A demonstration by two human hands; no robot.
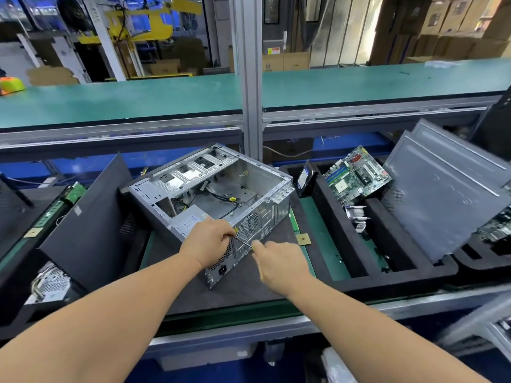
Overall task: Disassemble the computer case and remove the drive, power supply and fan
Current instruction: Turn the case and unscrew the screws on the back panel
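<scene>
green-topped assembly bench (359, 87) runs across the back, cardboard boxes stacked behind it. lower level: black foam trays (345, 244) on a dark mat.

computer case (221, 194) lies on its side at centre of the mat, side panel off, interior open to view; loose cables and the power supply (190, 221) inside at the near-left corner, rear grille facing the person. grey side panels (448, 189) lean in the tray to the right. black panel (91, 217) leans left of the case. motherboard (356, 175) tilted in the right tray, a drive (305, 178) standing just left of it.

left hand (208, 239) curled against the case's rear edge, gripping a thin screwdriver (243, 242) near its yellow end. right hand (279, 261) just beside it, fingertips pinching the screwdriver's other end at the rear panel.
</scene>
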